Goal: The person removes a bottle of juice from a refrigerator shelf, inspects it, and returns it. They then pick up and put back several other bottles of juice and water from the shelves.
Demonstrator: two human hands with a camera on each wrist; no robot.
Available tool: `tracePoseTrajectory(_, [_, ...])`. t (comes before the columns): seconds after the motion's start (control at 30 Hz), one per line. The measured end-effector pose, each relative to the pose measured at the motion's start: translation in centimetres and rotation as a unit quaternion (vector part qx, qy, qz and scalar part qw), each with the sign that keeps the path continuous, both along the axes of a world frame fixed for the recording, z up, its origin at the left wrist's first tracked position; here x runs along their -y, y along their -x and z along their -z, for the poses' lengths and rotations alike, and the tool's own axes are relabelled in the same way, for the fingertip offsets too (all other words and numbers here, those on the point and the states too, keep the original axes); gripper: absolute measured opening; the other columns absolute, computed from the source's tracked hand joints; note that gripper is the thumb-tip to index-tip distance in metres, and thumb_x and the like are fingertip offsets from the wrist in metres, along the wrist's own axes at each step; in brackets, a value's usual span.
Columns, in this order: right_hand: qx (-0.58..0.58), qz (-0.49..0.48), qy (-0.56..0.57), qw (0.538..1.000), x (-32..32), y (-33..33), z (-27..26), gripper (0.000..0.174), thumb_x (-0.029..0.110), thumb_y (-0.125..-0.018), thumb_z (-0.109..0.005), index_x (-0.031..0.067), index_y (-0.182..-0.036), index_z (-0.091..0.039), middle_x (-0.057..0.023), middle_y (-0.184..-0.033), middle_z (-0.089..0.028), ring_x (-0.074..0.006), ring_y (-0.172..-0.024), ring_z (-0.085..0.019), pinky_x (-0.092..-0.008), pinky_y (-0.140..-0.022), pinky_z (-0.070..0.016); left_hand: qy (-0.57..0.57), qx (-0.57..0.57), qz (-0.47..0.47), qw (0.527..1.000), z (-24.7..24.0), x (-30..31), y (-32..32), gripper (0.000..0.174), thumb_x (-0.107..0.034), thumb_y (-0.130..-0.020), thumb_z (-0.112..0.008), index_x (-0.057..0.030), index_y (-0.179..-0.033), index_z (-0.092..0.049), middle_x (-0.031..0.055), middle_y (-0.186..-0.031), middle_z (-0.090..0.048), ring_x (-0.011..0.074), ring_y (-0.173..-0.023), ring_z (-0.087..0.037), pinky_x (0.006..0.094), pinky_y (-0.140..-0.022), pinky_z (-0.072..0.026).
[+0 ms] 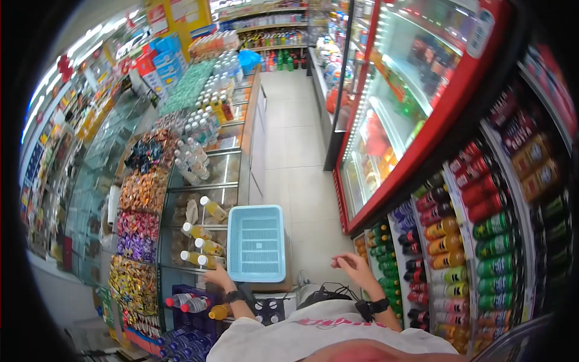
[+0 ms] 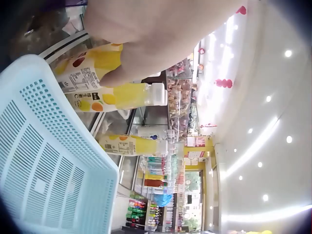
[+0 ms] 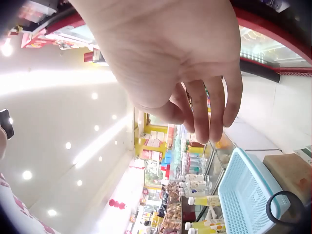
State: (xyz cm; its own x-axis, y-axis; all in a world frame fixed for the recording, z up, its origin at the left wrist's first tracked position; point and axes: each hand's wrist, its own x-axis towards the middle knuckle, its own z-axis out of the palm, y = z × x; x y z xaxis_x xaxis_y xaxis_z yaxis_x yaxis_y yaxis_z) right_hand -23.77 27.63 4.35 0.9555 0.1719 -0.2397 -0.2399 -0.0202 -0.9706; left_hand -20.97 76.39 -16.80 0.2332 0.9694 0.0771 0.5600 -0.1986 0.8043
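Observation:
Against a juice bottle with yellow contents point(image 2: 80, 66) my left hand point(image 1: 219, 278) bends its thumb, and the palm hides the bottle's cap in the left wrist view. Another yellow juice bottle point(image 2: 122, 96) with a white cap is right beside it. In the head view several such bottles, including one yellow bottle point(image 1: 212, 208) farther off, stand on the glass counter. A light blue plastic basket point(image 1: 256, 276) sits just right of them, with its slatted bottom showing. My right hand point(image 1: 356, 269) hangs in the air right of the basket, its fingers loosely bent and holding nothing.
Wrapped snacks point(image 1: 136, 235) line the counter's left side. Clear bottles point(image 1: 192, 161) stand farther along it. On the right are a red-framed fridge point(image 1: 386, 181) and shelves of drink bottles point(image 1: 443, 235). A tiled aisle point(image 1: 289, 145) runs between. Below the counter is a purple crate point(image 1: 205, 317) with bottles.

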Motion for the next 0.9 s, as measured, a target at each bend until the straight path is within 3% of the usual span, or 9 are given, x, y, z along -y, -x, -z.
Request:
tracePoseTrajectory(0.2, [0.075,0.107,-0.011,0.991,6.4,8.9,-1.8,0.011,0.007,-0.096,-0.070,-0.0017,-0.103,-0.070,-0.0109,-0.113,-0.073,-0.0164,-0.101,-0.070,-0.0302,-0.094,-0.0541,-0.019,0.054,0.065,0.996,-0.9,6.2,-0.7,0.066,-0.004,-0.070,-0.078,0.0179,-0.123,-0.044,0.0372,-0.119,-0.051,0.0534,-0.120,-0.046,0.0566,-0.106,-0.0360])
tracePoseTrajectory(0.33, [0.145,0.139,-0.017,0.980,9.7,15.5,-3.2,0.010,0.005,-0.089,-0.077,-0.0001,-0.089,-0.069,-0.0116,-0.118,-0.072,-0.0202,-0.109,-0.068,-0.0336,-0.099,-0.0508,-0.014,0.064,0.214,0.975,-7.0,12.6,-0.8,0.061,-0.005,-0.073,-0.079,0.0159,-0.121,-0.049,0.0259,-0.108,-0.060,0.0376,-0.099,-0.060,0.0491,-0.094,-0.0467])
tracePoseTrajectory(0.4, [0.159,0.163,-0.014,0.974,11.0,19.2,-4.7,0.018,0.002,-0.086,-0.079,0.0009,-0.079,-0.062,-0.0123,-0.114,-0.073,-0.0219,-0.109,-0.068,-0.0348,-0.099,-0.0501,0.067,0.183,0.312,0.930,-9.6,16.4,-1.1,0.053,-0.007,-0.079,-0.079,0.0135,-0.121,-0.054,0.0206,-0.105,-0.063,0.0279,-0.093,-0.064,0.0401,-0.087,-0.0514])
tracePoseTrajectory(0.43, [0.174,0.175,-0.006,0.969,11.7,20.9,-5.1,0.021,0.001,-0.085,-0.079,0.0012,-0.077,-0.060,-0.0124,-0.112,-0.073,-0.0217,-0.107,-0.068,-0.0346,-0.098,-0.0504,0.095,0.258,0.359,0.892,-13.9,20.4,-0.4,0.048,-0.009,-0.083,-0.078,0.0121,-0.121,-0.057,0.0176,-0.104,-0.065,0.0234,-0.093,-0.065,0.0349,-0.084,-0.0530])
tracePoseTrajectory(0.5, [0.185,0.198,-0.009,0.963,12.9,24.2,-5.5,0.025,0.000,-0.084,-0.079,0.0016,-0.074,-0.057,-0.0126,-0.109,-0.074,-0.0213,-0.104,-0.069,-0.0340,-0.096,-0.0507,0.045,0.251,0.495,0.830,-21.6,26.5,0.5,0.039,-0.015,-0.092,-0.075,0.0084,-0.120,-0.059,0.0133,-0.097,-0.069,0.0175,-0.088,-0.068,0.0292,-0.078,-0.0541])
tracePoseTrajectory(0.67, [0.177,0.232,-0.044,0.956,14.8,30.2,-6.1,0.031,0.000,-0.083,-0.080,0.0015,-0.068,-0.053,-0.0113,-0.100,-0.075,-0.0194,-0.095,-0.069,-0.0331,-0.091,-0.0512,0.014,0.300,0.700,0.648,-38.4,41.4,6.6,0.016,-0.011,-0.104,-0.059,0.0043,-0.106,-0.063,0.0086,-0.087,-0.068,0.0136,-0.075,-0.069,0.0279,-0.071,-0.0567])
tracePoseTrajectory(0.83, [0.161,0.235,0.002,0.959,15.9,34.2,-7.1,0.030,0.003,-0.093,-0.071,-0.0021,-0.067,-0.057,-0.0087,-0.094,-0.075,-0.0124,-0.077,-0.066,-0.0253,-0.069,-0.0499,0.068,0.351,0.867,0.347,-47.4,50.1,15.8,0.019,-0.004,-0.107,-0.048,0.0058,-0.105,-0.064,0.0119,-0.084,-0.069,0.0168,-0.074,-0.068,0.0274,-0.063,-0.0516])
tracePoseTrajectory(0.87, [0.136,0.242,0.000,0.961,15.9,35.0,-7.7,0.032,0.005,-0.095,-0.069,-0.0030,-0.067,-0.058,-0.0081,-0.093,-0.075,-0.0106,-0.072,-0.064,-0.0237,-0.064,-0.0486,0.094,0.351,0.890,0.275,-48.9,50.9,17.2,0.021,-0.003,-0.105,-0.048,0.0046,-0.107,-0.067,0.0098,-0.089,-0.072,0.0158,-0.077,-0.072,0.0281,-0.069,-0.0573])
tracePoseTrajectory(0.9, [0.133,0.265,0.007,0.955,15.7,35.7,-7.9,0.031,0.007,-0.098,-0.066,-0.0034,-0.069,-0.059,-0.0074,-0.091,-0.074,-0.0093,-0.069,-0.061,-0.0229,-0.061,-0.0465,0.095,0.360,0.906,0.200,-49.9,51.7,18.0,0.030,-0.013,-0.108,-0.045,0.0053,-0.103,-0.068,0.0111,-0.087,-0.071,0.0172,-0.075,-0.070,0.0300,-0.068,-0.0560])
